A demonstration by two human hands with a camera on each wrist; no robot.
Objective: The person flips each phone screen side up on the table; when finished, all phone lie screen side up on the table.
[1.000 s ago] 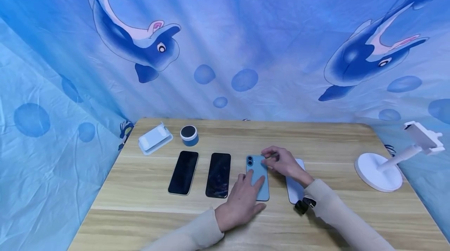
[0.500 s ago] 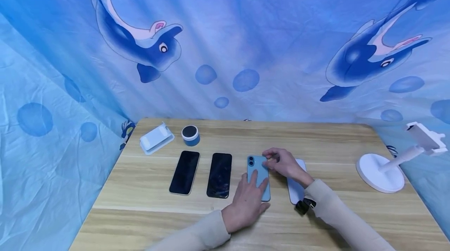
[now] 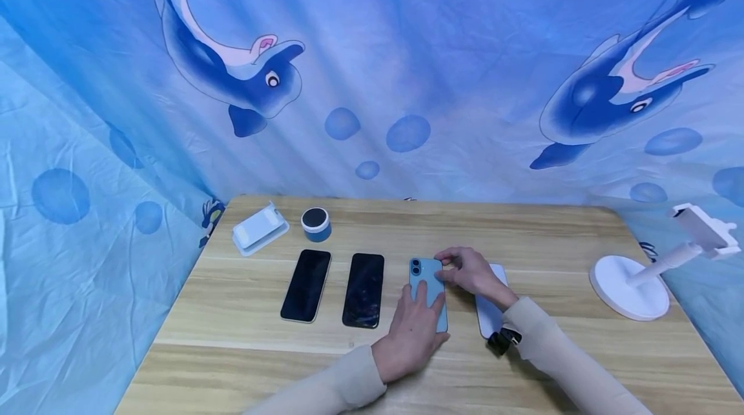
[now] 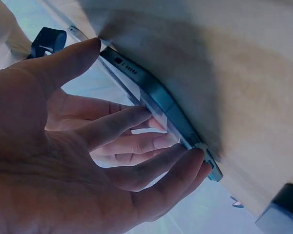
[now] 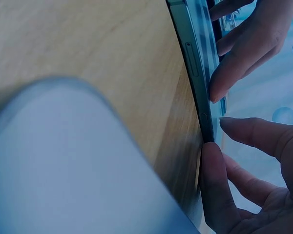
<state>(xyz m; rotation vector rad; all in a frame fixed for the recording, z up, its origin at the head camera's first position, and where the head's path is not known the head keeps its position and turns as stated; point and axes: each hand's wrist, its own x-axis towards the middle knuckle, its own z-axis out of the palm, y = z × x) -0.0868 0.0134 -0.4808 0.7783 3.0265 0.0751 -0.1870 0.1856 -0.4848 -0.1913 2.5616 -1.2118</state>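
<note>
Widest lane: bare tabletop (image 3: pixel 546 260) between the white slab (image 3: pixel 487 321) and the phone stand (image 3: pixel 630 288); the stand's tilted arm overhangs its right side. Far strip behind the teal smartphone (image 3: pixel 429 278) also passable, dolphin curtain (image 3: pixel 465 79) stops it at the back. Left gap, to the nearer black-screen smartphone (image 3: pixel 363 290), is narrow; left hand (image 3: pixel 411 331) plugs its near end. Right gap blocked by right hand (image 3: pixel 473 274) (black wrist device (image 3: pixel 500 341) sits low by the slab). Both forearms obstruct the near-side approach.
</note>
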